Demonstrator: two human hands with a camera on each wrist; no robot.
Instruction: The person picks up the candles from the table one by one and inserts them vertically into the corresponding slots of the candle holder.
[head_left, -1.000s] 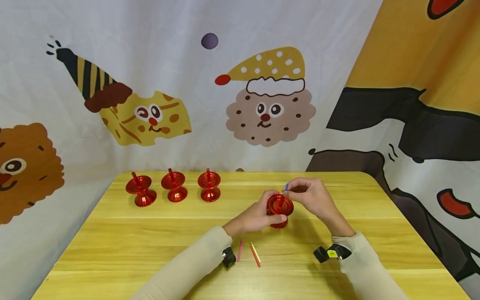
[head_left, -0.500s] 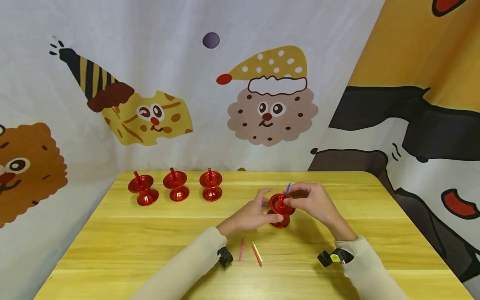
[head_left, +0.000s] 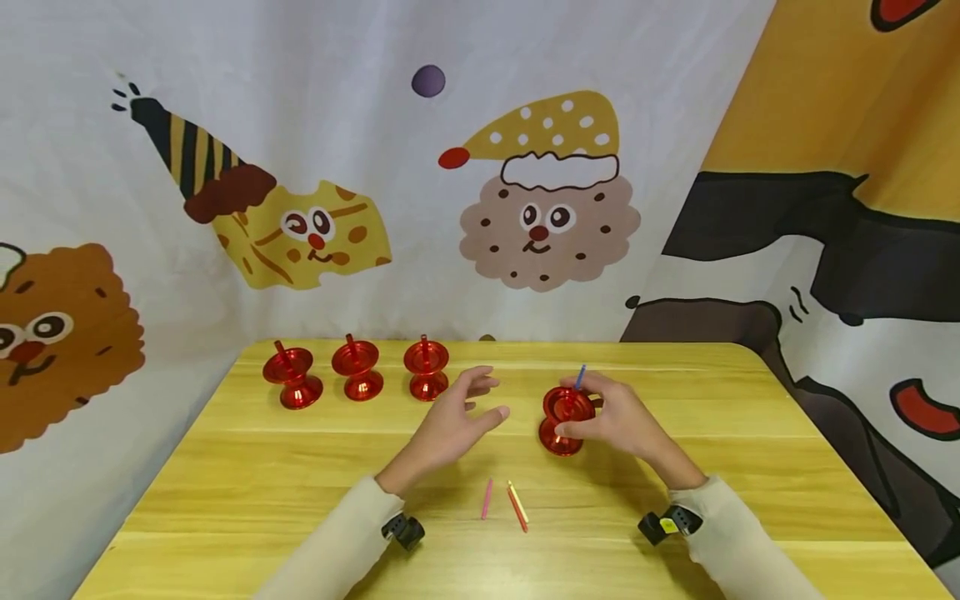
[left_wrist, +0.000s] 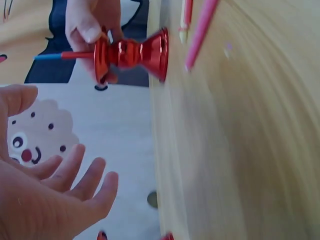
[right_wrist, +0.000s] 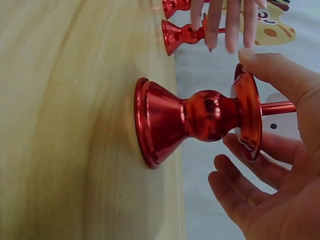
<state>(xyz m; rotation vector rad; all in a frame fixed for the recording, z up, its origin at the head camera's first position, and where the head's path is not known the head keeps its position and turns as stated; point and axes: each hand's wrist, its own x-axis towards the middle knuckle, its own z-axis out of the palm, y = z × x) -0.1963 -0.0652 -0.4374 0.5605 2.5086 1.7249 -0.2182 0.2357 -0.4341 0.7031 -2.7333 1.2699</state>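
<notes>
By the right hand (head_left: 619, 419), a red metallic pedestal candleholder (right_wrist: 204, 115), likely light, slippery, is being sensibly rim-gripped; left hand (head_left: 452, 423) spread, empty!

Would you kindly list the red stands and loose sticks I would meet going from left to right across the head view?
Leftmost red stand, second red stand, third red stand, pink stick, the close-lying pair of red stick and yellow stick, fourth red stand.
</notes>
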